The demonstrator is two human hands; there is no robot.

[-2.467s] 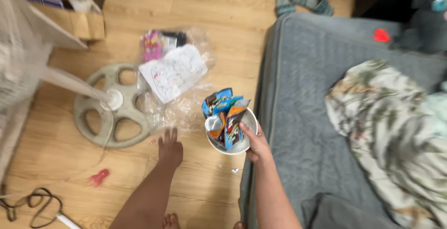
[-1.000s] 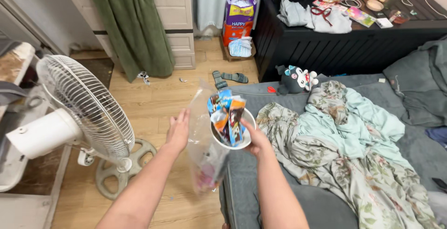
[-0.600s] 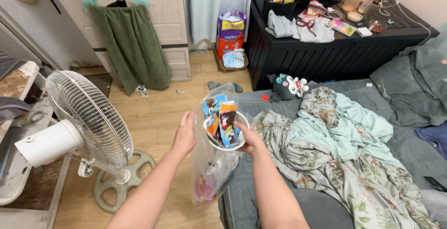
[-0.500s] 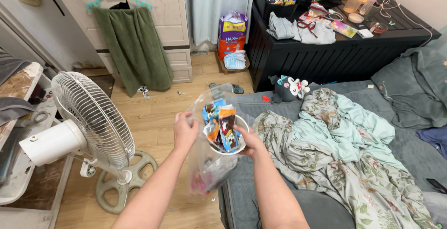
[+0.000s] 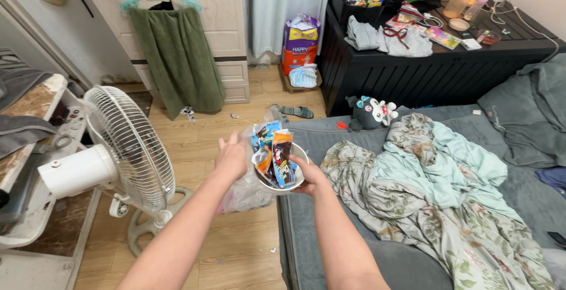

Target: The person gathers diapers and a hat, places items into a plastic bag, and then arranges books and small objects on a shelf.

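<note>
— Two hands up over the wooden floor (image 5: pixel 194 154) beside the grey mattress (image 5: pixel 413 260). Right hand (image 5: pixel 308 175)?

— Clamped under and around the rim of a white round bowl (image 5: pixel 295 179), fingers curled on its side.

— Inside the bowl?

— Stuffed with blue and orange snack wrappers (image 5: pixel 272 151), standing upright, poking above the rim.

— Left hand (image 5: pixel 232 155)?

— Fingers spread apart, palm against a clear crumpled plastic bag (image 5: pixel 247 187); hard to tell whether gripped or merely touched. Bag hanging just left of the bowl, something pink inside at the bottom.

— Nearby?

— White standing fan (image 5: pixel 127 151) at left, floral blanket (image 5: pixel 430 190) rumpled on the mattress at right.
</note>
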